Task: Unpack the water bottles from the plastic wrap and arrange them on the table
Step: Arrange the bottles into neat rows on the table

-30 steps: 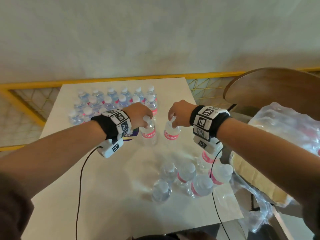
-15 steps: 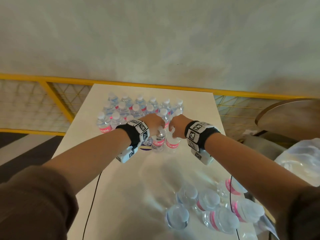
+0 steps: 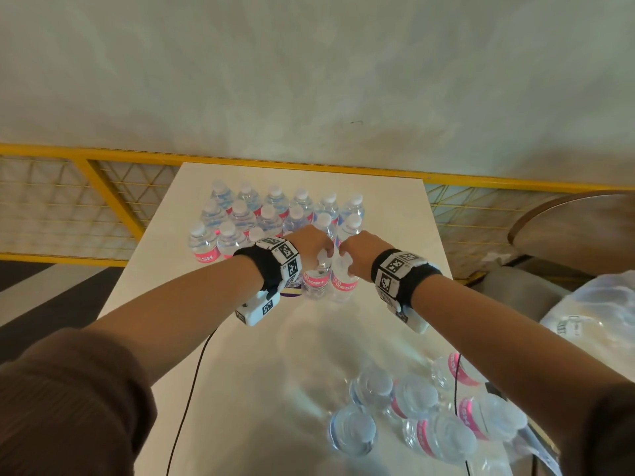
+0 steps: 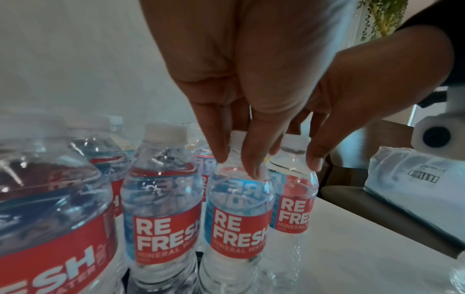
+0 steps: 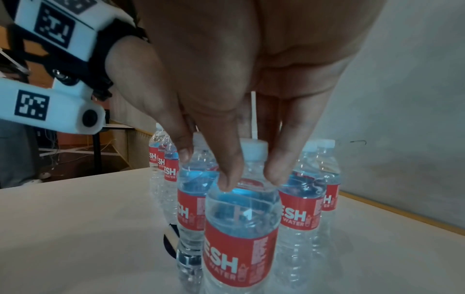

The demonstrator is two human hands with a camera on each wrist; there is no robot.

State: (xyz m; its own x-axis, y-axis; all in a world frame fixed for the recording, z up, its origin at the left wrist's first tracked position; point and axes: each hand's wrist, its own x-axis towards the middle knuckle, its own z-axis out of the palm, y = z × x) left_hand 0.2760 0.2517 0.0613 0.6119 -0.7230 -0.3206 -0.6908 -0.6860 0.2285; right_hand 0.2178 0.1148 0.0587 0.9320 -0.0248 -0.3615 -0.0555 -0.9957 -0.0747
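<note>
While the head view hides the fingers, wrist views show each hand (image 4: pixel 251 89) (image 5: pixel 239 79) pinching 1 bottle's (image 4: pixel 239 208) (image 5: pixel 241 228) neck.

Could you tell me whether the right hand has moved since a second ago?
Yes: the right hand carried its bottle away from the near cluster toward the far rows.

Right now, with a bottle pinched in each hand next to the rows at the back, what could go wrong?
1. Both the left hand and the right hand hold their bottles only near the cap, so the left bottle or the right bottle might tip on release.
2. The packed rows stand close by; a nudge could topple neighbours.
</note>
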